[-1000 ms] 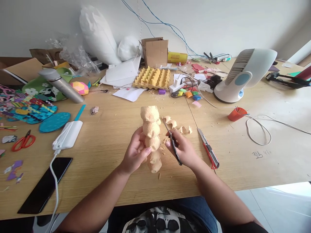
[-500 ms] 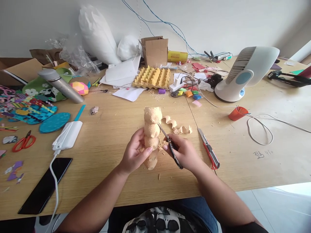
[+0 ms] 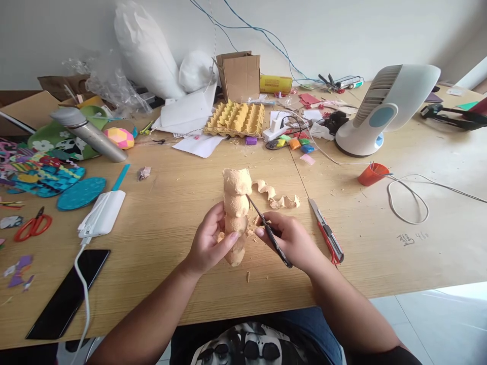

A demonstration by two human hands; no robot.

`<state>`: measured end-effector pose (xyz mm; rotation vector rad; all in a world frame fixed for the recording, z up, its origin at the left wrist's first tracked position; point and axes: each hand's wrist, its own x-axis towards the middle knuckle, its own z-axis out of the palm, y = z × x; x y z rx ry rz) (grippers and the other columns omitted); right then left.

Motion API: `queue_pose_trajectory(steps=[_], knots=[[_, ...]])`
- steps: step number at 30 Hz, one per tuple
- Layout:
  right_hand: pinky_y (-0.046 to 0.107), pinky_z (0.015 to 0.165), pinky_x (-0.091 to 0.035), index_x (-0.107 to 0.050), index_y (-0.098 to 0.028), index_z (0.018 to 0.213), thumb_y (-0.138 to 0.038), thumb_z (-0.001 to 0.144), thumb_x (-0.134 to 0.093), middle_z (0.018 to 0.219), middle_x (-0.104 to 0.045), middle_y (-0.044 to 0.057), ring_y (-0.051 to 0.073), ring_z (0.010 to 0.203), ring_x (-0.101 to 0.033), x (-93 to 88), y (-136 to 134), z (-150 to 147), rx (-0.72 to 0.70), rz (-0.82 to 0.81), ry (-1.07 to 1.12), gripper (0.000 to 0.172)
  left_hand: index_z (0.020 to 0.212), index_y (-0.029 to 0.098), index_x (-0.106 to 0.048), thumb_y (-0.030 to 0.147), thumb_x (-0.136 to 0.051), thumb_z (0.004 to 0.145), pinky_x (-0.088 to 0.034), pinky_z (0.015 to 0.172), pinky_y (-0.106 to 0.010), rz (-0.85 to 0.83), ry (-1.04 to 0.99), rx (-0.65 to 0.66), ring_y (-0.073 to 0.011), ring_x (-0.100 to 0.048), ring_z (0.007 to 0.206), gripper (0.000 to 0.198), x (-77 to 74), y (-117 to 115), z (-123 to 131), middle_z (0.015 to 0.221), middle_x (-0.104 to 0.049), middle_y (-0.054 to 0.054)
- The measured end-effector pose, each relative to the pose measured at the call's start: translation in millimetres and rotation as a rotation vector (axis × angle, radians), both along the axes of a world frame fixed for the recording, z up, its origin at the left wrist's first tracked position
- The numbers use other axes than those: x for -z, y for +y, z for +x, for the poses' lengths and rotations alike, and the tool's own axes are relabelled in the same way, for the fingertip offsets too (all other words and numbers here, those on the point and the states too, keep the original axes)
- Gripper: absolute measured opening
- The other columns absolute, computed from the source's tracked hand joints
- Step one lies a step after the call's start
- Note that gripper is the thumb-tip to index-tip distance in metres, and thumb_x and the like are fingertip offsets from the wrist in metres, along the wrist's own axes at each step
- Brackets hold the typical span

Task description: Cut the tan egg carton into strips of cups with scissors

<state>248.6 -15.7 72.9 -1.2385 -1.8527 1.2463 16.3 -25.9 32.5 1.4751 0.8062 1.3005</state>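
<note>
My left hand point(image 3: 212, 238) is closed round the lower left side of a strip of egg carton point(image 3: 236, 205), with the thumb across its front. The strip is pale tan and bumpy, a row of several rounded cups, held lengthwise away from me. In my right hand point(image 3: 291, 235) is a pair of scissors with black handles point(image 3: 274, 239). Their blades point up and left, the tips at the strip's right edge below the top cup. Wavy cut-off trimmings point(image 3: 284, 202) and small crumbs lie just beyond and around the hands.
A red utility knife point(image 3: 326, 232) lies right of my right hand. Further right are an orange cup point(image 3: 373, 174) and a white fan point(image 3: 380, 116). A yellow egg tray point(image 3: 235, 119) is at the back. On the left lie a power bank point(image 3: 102, 213), a black phone point(image 3: 68, 294) and red-handled scissors point(image 3: 33, 227).
The scissors' handles have shifted slightly right and down, while the tips stay at the strip's right edge. My left hand keeps its hold. The whole view has shifted a little.
</note>
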Motion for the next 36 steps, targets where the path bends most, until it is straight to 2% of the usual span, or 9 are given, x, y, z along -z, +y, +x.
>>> queue_pose_trajectory(steps=[5, 9, 13, 17, 20, 25, 36], knots=[[0.025, 0.06, -0.036, -0.067, -0.021, 0.093, -0.06, 0.094, -0.071, 0.071, -0.06, -0.002, 0.015, 0.066, -0.053, -0.1, 2.6, 0.4, -0.015, 0.008, -0.019, 0.039, 0.155, 0.032, -0.052, 0.021, -0.073, 0.096, -0.06, 0.103, -0.039, 0.001, 0.027, -0.016, -0.0285, -0.066, 0.132, 0.064, -0.2, 0.4, 0.3, 0.152, -0.063, -0.012], [0.026, 0.061, -0.037, -0.066, -0.021, 0.093, -0.062, 0.094, -0.07, 0.071, -0.062, -0.001, 0.016, 0.066, -0.054, 0.8, 5.0, 1.0, -0.041, 0.0, -0.001, 0.041, 0.154, 0.03, -0.053, 0.021, -0.073, 0.096, -0.06, 0.1, -0.038, 0.002, 0.069, -0.045, -0.0277, -0.069, 0.126, 0.062, -0.7, 0.2, 0.6, 0.147, -0.067, -0.013], [0.026, 0.061, -0.036, -0.066, -0.022, 0.098, -0.063, 0.094, -0.07, 0.071, -0.059, -0.002, 0.015, 0.065, -0.052, 2.1, 6.2, 1.1, -0.057, 0.016, -0.019, 0.042, 0.154, 0.028, -0.052, 0.022, -0.073, 0.096, -0.06, 0.098, -0.037, 0.023, 0.085, -0.063, -0.0277, -0.07, 0.123, 0.062, 0.0, 0.4, 1.2, 0.146, -0.067, -0.014], [0.026, 0.06, -0.033, -0.065, -0.022, 0.102, -0.064, 0.094, -0.068, 0.069, -0.053, -0.004, 0.015, 0.065, -0.049, 3.7, 7.2, 0.2, -0.054, 0.018, -0.069, 0.043, 0.155, 0.028, -0.051, 0.023, -0.072, 0.096, -0.059, 0.1, -0.038, 0.012, 0.082, -0.048, -0.0288, -0.068, 0.128, 0.063, 0.7, 1.0, 1.4, 0.149, -0.064, -0.015], [0.026, 0.06, -0.033, -0.064, -0.022, 0.097, -0.064, 0.095, -0.066, 0.069, -0.05, -0.004, 0.015, 0.066, -0.047, 5.0, 8.2, -0.2, -0.049, 0.01, -0.063, 0.042, 0.156, 0.029, -0.051, 0.023, -0.071, 0.097, -0.058, 0.103, -0.038, 0.009, 0.059, -0.027, -0.029, -0.065, 0.133, 0.062, 1.6, 1.8, 1.2, 0.151, -0.063, -0.014], [0.025, 0.057, -0.028, -0.061, -0.023, 0.087, -0.065, 0.095, -0.066, 0.065, -0.043, -0.006, 0.013, 0.062, -0.041, 7.4, 9.7, -1.1, -0.039, -0.007, -0.015, 0.044, 0.156, 0.03, -0.05, 0.023, -0.071, 0.097, -0.058, 0.102, -0.037, 0.009, 0.044, -0.017, -0.0272, -0.067, 0.128, 0.063, 3.6, 3.2, 0.6, 0.151, -0.063, -0.013], [0.025, 0.057, -0.029, -0.06, -0.022, 0.084, -0.062, 0.092, -0.07, 0.065, -0.048, -0.005, 0.013, 0.062, -0.043, 17.0, 12.0, -1.1, 0.038, 0.019, -0.051, 0.042, 0.155, 0.032, -0.053, 0.026, -0.073, 0.096, -0.056, 0.106, -0.039, -0.034, 0.002, -0.024, -0.0273, -0.064, 0.132, 0.062, 1.1, 3.3, 1.6, 0.152, -0.063, -0.011]])
